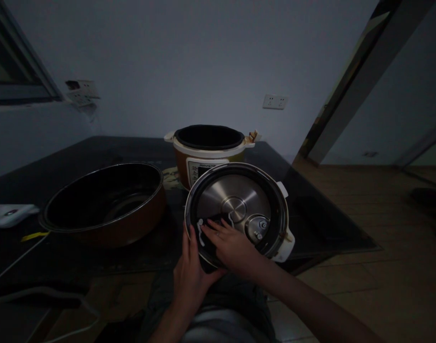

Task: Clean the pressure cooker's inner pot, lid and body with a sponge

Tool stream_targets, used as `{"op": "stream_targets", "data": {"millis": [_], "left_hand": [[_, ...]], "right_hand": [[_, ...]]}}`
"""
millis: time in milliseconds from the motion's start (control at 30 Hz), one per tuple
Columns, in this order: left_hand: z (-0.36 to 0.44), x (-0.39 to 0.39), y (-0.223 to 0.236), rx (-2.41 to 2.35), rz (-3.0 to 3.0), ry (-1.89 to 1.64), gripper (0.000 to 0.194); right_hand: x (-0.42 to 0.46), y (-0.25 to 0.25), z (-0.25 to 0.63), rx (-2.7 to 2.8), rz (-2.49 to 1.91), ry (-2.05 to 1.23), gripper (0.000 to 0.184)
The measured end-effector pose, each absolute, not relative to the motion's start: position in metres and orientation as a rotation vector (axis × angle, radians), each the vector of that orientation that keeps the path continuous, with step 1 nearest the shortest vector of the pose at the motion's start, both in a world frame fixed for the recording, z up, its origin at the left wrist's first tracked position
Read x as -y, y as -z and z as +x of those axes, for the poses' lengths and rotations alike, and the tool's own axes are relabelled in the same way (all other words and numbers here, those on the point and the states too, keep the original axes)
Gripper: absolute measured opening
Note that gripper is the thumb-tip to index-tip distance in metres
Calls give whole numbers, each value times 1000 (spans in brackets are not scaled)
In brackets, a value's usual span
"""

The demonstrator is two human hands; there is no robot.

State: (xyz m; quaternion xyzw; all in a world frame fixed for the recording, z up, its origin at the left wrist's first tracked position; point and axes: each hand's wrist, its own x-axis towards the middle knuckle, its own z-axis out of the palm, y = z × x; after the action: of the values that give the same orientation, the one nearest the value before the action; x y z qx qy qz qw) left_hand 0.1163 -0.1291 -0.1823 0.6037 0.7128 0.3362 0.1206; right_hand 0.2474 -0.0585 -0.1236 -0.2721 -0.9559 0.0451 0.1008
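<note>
My left hand (190, 274) grips the lower left rim of a round pressure cooker lid (218, 190), its thumb reaching under the edge. The lid is tilted up so that its shiny metal inside and dark sealing ring face me. With its fingers laid over a black cloth with white edging (208, 243), my right hand (234, 247) presses the cloth against the lower left of the lid's inside. Part of the cloth is hidden under those fingers. Behind the lid stands the electric pressure cooker (210, 153), uncovered, its front panel partly covered by the lid.
A wide brown pot (146, 212) with a dark inside stands on the black table (182, 255) at left. Farther left lie a white device (11, 215) and a yellow strip (34, 236). A wall socket (275, 101) is above the table; wooden flooring lies to the right.
</note>
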Motion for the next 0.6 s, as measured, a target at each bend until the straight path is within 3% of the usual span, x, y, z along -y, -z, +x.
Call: {"op": "stream_targets", "data": {"millis": [300, 600], "left_hand": [[116, 130, 182, -2077, 1780, -1017, 128], [116, 130, 181, -2055, 1811, -1038, 133]], "right_hand": [[82, 116, 299, 2960, -921, -312, 62], [86, 123, 326, 2922, -884, 5, 51]]}}
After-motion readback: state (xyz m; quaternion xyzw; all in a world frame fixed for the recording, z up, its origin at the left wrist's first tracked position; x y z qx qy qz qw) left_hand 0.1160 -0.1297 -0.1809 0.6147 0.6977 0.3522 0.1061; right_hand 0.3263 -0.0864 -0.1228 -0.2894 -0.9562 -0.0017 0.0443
